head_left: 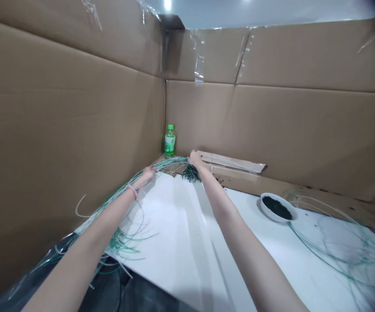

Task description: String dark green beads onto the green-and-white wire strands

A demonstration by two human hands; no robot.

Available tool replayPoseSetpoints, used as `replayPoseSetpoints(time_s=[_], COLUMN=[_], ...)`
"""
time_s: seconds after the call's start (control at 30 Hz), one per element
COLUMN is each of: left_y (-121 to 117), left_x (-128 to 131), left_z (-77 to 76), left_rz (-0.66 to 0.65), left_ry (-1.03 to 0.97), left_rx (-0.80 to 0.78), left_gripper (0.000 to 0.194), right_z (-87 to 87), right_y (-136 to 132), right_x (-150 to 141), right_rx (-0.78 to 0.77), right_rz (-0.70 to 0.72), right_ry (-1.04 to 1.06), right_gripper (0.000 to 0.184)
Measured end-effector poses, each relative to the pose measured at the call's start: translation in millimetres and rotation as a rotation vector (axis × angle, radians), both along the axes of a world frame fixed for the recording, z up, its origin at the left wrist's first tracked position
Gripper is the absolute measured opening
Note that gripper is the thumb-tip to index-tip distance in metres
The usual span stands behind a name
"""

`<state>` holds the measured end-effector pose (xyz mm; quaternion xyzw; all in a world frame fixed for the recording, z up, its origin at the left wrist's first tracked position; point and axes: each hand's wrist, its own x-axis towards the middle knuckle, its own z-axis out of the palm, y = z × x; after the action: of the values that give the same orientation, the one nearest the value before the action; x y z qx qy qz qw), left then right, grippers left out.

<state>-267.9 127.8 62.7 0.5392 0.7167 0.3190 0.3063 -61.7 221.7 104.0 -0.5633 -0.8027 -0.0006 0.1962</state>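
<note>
A long bundle of thin green and white strands (173,161) arches along the left cardboard wall and over the far left corner of the white table. My right hand (194,158) is closed around its far end. Just below that hand hangs or lies a cluster of dark green tips (190,173); whether they join the strands is hard to tell. My left hand (148,174), with a pink band at the wrist, has its fingers closed on the bundle nearer to me. Loose green strand ends (122,243) spread over the table edge beside my left forearm.
A green-capped bottle (169,142) stands in the back corner. Flat cardboard strips (233,162) lie along the back wall. On the right are a white bowl (291,208) of dark bits and more loose strands (324,251). Cardboard walls (281,125) rise behind and left.
</note>
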Motion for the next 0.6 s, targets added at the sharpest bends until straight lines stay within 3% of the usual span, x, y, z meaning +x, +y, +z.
replayPoseSetpoints(time_s=[0.1,0.2,0.37,0.47,0.6], left_y=[-3.4,-12.7,-38.1,-66.2,-102.8], left_x=[-3.4,2.1,56.0,103.7,169.2], left_z=[5.3,21.5,52.8,68.9,84.7], left_rz=[0.048,0.039,-0.076,-0.214,-0.468], left_ry=[0.174,0.342,0.451,0.436,0.423], left_rx=[0.076,0.188,0.422,0.657,0.826], left_gripper=[0.037,0.026,0.034,0.042,0.046], right_z=[-11.6,-14.3,2.3,20.9,34.9], right_y=[-19.0,-49.2,-113.6,-150.4,-209.4], right_x=[17.7,50.3,126.5,195.7,316.0], right_rx=[0.051,0.097,0.134,0.162,0.162], right_rz=[0.066,0.14,0.192,0.065,-0.272], right_ry=[0.0,-0.003,-0.044,-0.037,0.02], right_gripper=[0.032,0.032,0.029,0.03,0.028])
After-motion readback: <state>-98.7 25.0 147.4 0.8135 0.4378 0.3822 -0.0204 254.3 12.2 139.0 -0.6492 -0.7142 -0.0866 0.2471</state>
